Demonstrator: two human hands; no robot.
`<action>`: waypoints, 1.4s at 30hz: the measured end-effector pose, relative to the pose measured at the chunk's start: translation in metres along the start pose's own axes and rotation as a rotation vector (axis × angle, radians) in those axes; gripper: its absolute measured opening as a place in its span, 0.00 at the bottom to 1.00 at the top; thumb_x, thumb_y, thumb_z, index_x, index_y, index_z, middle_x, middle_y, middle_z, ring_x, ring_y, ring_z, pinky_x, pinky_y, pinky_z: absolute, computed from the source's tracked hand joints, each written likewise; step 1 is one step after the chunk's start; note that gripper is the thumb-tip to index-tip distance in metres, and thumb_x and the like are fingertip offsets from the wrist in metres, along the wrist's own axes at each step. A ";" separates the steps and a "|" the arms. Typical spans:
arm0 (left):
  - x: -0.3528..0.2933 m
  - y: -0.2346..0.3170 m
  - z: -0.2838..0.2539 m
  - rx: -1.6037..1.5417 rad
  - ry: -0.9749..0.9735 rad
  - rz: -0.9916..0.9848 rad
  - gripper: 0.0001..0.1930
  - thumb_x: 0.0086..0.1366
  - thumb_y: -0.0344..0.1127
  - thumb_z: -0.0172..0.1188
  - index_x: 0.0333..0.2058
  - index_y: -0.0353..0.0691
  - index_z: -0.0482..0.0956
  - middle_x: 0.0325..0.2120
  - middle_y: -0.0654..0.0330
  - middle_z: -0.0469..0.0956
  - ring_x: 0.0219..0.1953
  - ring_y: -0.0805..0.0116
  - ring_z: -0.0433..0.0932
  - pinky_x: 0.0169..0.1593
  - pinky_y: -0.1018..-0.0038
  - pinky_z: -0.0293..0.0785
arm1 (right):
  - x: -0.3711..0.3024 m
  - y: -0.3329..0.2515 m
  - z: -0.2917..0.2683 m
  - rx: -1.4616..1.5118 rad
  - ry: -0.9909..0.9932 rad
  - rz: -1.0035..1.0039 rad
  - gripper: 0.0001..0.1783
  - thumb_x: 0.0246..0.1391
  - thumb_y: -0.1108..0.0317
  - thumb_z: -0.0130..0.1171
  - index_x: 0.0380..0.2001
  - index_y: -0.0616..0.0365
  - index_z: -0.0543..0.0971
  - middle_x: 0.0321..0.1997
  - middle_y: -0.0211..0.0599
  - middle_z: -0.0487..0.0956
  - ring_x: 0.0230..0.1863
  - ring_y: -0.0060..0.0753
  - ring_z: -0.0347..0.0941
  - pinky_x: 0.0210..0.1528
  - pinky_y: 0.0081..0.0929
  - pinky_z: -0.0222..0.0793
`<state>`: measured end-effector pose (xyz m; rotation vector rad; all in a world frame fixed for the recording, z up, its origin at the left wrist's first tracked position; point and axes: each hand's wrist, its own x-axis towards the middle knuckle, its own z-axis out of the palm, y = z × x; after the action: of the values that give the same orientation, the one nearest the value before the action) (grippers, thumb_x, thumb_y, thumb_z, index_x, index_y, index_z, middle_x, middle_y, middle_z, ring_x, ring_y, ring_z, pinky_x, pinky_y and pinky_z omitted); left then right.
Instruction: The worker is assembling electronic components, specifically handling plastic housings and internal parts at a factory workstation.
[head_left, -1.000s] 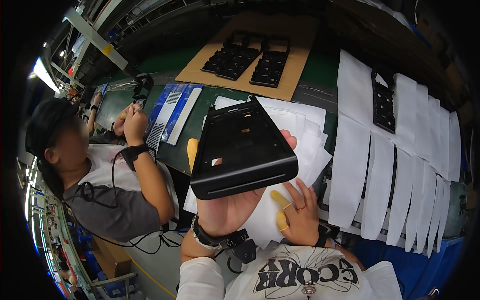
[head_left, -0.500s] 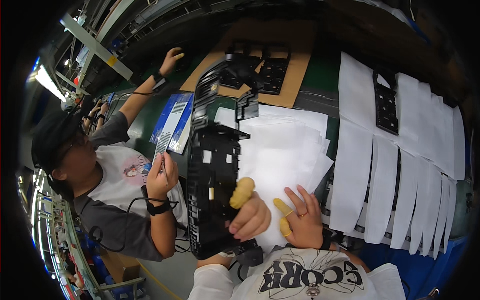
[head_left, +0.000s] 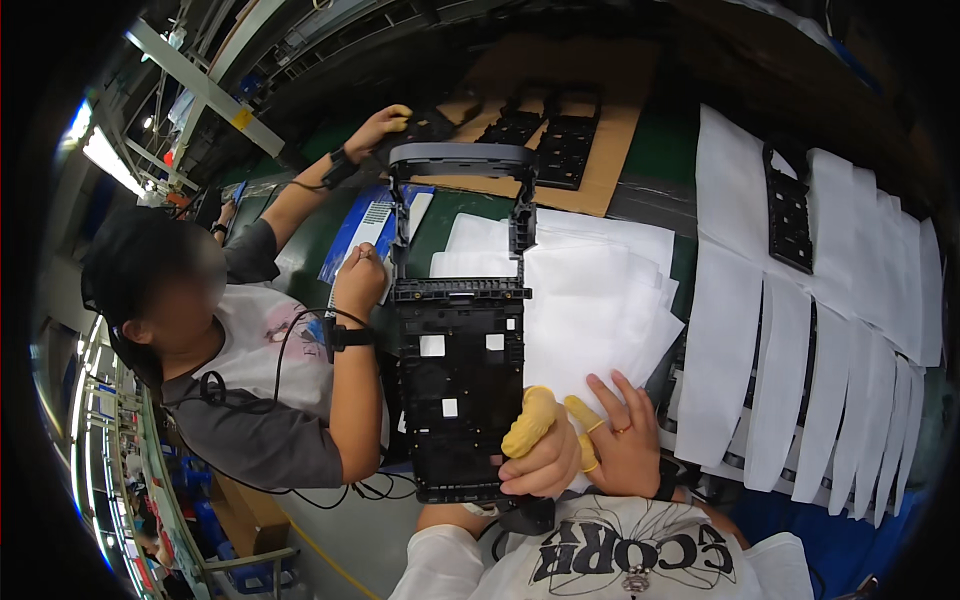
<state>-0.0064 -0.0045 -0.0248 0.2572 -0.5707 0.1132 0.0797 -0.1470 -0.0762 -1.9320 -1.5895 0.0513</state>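
My left hand, with yellow finger cots, grips a long black plastic frame by its lower right edge. The frame stands nearly upright before me, its flat panel pierced by a few square holes and its upper end an open loop. My right hand lies on the white sheets with fingers spread and nothing held. It too wears yellow finger cots, plus a ring. Part of the sheet stack is hidden behind the frame and the left hand.
At left a co-worker reaches one hand to a black part and keeps the other near a blue sheet. Similar black frames lie on brown cardboard. At right, white paper strips drape around another black frame.
The black frame in my left hand has turned to face me squarely. My right hand stays on the sheets. The co-worker's far hand now has a black part; their near hand has moved to the blue sheet.
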 end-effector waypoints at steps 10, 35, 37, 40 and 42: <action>0.117 0.084 0.053 1.562 0.925 -0.153 0.25 0.56 0.24 0.55 0.53 0.30 0.63 0.39 0.56 0.74 0.40 0.73 0.73 0.44 0.80 0.68 | -0.004 -0.001 0.010 0.074 0.018 0.015 0.22 0.46 0.61 0.53 0.48 0.45 0.74 0.64 0.35 0.57 0.66 0.40 0.47 0.61 0.47 0.45; 0.210 0.155 -0.109 2.910 0.669 -1.387 0.23 0.60 0.49 0.47 0.40 0.34 0.78 0.42 0.44 0.75 0.48 0.53 0.73 0.51 0.66 0.66 | -0.006 -0.004 0.024 0.153 0.100 0.048 0.14 0.49 0.60 0.52 0.38 0.52 0.76 0.66 0.37 0.55 0.67 0.39 0.45 0.61 0.43 0.46; 0.231 0.119 -0.071 2.698 0.510 -1.553 0.21 0.56 0.43 0.49 0.37 0.29 0.78 0.40 0.44 0.76 0.43 0.54 0.76 0.46 0.67 0.69 | -0.007 0.002 0.024 0.147 0.113 0.029 0.15 0.51 0.60 0.50 0.40 0.52 0.75 0.66 0.38 0.55 0.67 0.40 0.45 0.61 0.43 0.46; 0.233 0.040 0.008 2.347 -0.105 -1.620 0.24 0.57 0.47 0.51 0.43 0.31 0.74 0.34 0.41 0.76 0.39 0.52 0.76 0.43 0.66 0.71 | -0.003 0.007 0.024 0.121 0.159 0.004 0.14 0.52 0.60 0.49 0.40 0.52 0.75 0.65 0.38 0.56 0.66 0.41 0.48 0.62 0.42 0.46; 0.218 -0.011 0.049 1.928 -0.369 -1.792 0.26 0.57 0.48 0.52 0.46 0.31 0.69 0.29 0.43 0.77 0.34 0.51 0.77 0.40 0.65 0.71 | -0.021 0.021 0.107 0.195 0.083 0.023 0.14 0.52 0.60 0.49 0.40 0.52 0.75 0.65 0.37 0.57 0.65 0.40 0.50 0.62 0.42 0.46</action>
<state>0.1529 -0.0208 0.1319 2.5766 -0.2115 -1.2388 0.0481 -0.1208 -0.1798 -1.7789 -1.4520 0.1300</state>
